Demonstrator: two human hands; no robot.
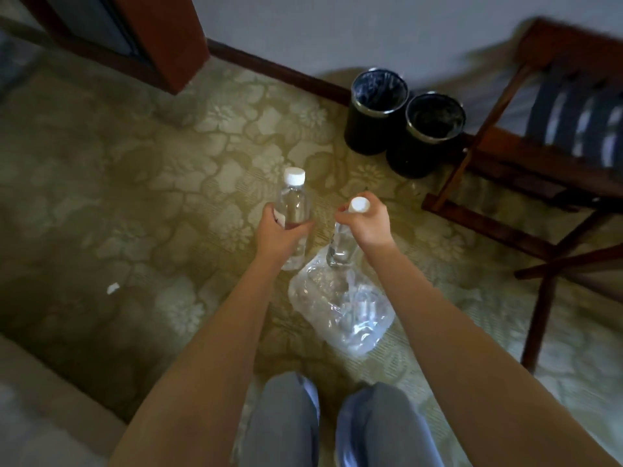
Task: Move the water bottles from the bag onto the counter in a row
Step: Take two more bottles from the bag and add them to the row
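Above a clear plastic bag (340, 308), the left hand (279, 230) clasps one water bottle's (292, 210) body, the right hand (369, 224) grips another bottle (340, 246) at its neck; both seem full, probably slick

left bottle (292, 210): clear, white-capped, upright | right bottle (341, 244): same | clear bag (340, 308): crumpled on carpet

- My one view: head-worn wide-angle camera, looking forward and steeply down.
- Close on both forearms; knees (323, 423) at bottom edge.
- Carpet (135, 203) fills the frame; wall (337, 32) along the top.
- Edges blurred and bowed.
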